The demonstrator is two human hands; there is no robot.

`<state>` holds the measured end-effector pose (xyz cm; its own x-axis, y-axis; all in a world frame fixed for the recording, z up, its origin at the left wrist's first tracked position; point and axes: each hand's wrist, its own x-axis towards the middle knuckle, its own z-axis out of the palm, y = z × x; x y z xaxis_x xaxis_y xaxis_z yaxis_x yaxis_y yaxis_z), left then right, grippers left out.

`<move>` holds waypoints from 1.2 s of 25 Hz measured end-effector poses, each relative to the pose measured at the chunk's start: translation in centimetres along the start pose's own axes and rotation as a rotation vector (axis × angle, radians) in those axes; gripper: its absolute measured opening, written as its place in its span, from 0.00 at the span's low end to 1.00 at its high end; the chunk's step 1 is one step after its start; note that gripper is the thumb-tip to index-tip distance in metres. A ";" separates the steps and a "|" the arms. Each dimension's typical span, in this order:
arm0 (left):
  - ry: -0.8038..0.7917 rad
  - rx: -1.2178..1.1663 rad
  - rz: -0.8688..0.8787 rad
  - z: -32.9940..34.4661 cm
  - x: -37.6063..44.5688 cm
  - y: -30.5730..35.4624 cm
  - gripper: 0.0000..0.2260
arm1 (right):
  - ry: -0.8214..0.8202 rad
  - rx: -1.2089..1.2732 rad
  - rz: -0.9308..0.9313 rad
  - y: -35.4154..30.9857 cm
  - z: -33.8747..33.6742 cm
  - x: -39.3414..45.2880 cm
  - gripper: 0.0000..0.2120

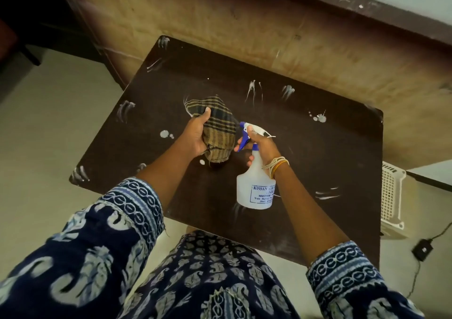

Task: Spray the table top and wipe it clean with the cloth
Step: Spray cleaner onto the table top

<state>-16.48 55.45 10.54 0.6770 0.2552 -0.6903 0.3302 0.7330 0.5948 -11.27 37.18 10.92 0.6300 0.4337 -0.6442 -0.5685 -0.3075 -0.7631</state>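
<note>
The spray could be missing the white marks if the nozzle is pointing toward the cloth, wetting the fabric and not the dark surface. The right hand is curling around the neck of the spray bottle, a finger lying at the blue trigger, and holding it above the surface. The left hand is gripping the bunched cloth just beside it, over the middle.
</note>
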 end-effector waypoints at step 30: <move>-0.062 0.041 0.018 -1.3 1.4 4.1 0.17 | 0.196 -0.155 -0.149 -0.5 3.6 1.8 0.17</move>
<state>-14.99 59.61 11.45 0.7219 0.2277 -0.6535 0.3433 0.7021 0.6239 -11.78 41.17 10.38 0.7996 0.3163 -0.5105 -0.3836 -0.3851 -0.8394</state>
